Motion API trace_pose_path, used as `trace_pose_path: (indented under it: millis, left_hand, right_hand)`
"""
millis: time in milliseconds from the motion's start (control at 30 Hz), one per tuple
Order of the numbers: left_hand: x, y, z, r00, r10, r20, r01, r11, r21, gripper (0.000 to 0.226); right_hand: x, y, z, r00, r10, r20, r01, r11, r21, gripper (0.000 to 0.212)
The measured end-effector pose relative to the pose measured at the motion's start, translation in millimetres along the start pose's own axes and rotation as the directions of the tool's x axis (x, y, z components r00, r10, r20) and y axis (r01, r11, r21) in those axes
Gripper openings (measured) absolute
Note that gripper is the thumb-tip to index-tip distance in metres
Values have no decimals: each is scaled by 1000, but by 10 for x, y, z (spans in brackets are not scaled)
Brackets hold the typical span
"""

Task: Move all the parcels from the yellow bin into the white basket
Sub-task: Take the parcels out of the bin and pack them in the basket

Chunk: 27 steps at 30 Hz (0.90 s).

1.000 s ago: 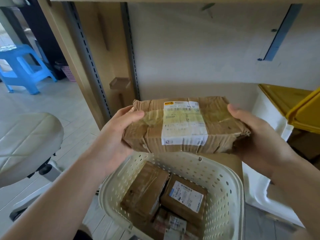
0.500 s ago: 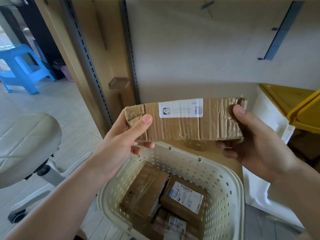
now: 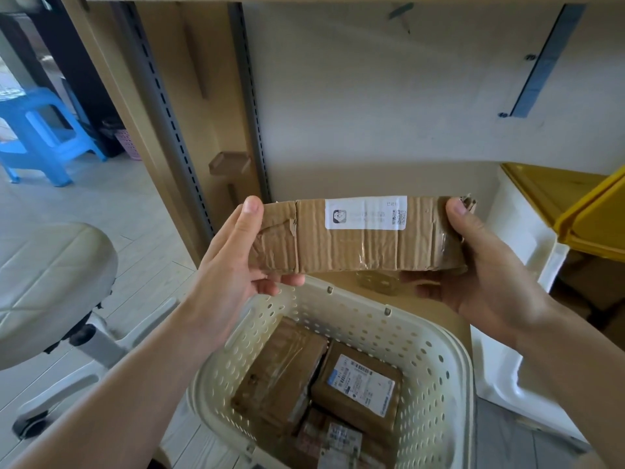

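Observation:
I hold a taped brown cardboard parcel (image 3: 355, 245) on edge above the far rim of the white basket (image 3: 446, 384); a small white label faces me. My left hand (image 3: 233, 262) grips its left end, thumb on the front, fingers underneath. My right hand (image 3: 483, 265) grips its right end the same way. Inside the basket lie three parcels: a plain brown one (image 3: 280, 377), one with a white shipping label (image 3: 362, 384), and a third (image 3: 338, 438) at the near edge. The yellow bin (image 3: 595, 225) shows at the right edge; its inside is hidden.
A white stand (image 3: 527, 265) sits under the yellow bin. A wooden shelf upright (image 3: 162, 106) with slotted metal rails stands behind the basket. A cream padded chair (image 3: 47, 286) on castors is at the left, and a blue plastic stool (image 3: 40, 137) stands far left.
The parcel was turned from its broad labelled face to its narrow side, and both hands shifted their hold. It hangs at about the same height above the basket.

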<state>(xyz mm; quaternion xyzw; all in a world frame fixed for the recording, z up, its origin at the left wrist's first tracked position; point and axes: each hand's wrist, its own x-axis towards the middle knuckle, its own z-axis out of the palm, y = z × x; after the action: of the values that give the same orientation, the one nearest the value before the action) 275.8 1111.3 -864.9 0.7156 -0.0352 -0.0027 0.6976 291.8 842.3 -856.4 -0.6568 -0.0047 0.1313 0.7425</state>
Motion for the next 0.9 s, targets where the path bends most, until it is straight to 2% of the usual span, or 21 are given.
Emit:
trace_pose_path:
  millis: [100,167,200,267,333,400,500,667,900]
  left_hand:
    - [23,-20,-28,1000,-7,-28,8,1000,5,56]
    - [40,-50,-53,1000,1,-24,-2,999,-38,40]
    - [45,-65,-54,1000,0,-9,-1,996,-87,39]
    - [50,-74,-40,1000,-3,18,7,981,-196,60]
    - [55,-75,-34,999,-7,49,20,958,-285,86]
    - [64,-56,-42,997,4,78,23,940,-341,95]
    - [83,-26,-56,996,36,87,-1,927,-374,92]
    - [126,-7,-76,991,134,4,-124,924,-361,76]
    - [124,-17,-102,984,178,18,-159,915,-372,75]
  right_hand:
    - [27,41,-57,999,45,23,-42,992,-121,69]
    - [33,64,-43,999,46,10,-46,998,-54,63]
    - [37,62,-25,999,47,-6,-47,999,15,56]
    - [42,68,-5,998,51,-34,-46,990,135,53]
    - [56,61,-4,999,27,-18,-24,986,166,42]
    - [70,42,-5,1000,-16,-12,17,985,170,42]
    - [59,31,-16,994,-104,-15,105,983,148,60]
    - [39,41,-36,966,-256,37,251,961,114,72]
    - [35,75,-78,956,-293,36,289,954,77,74]
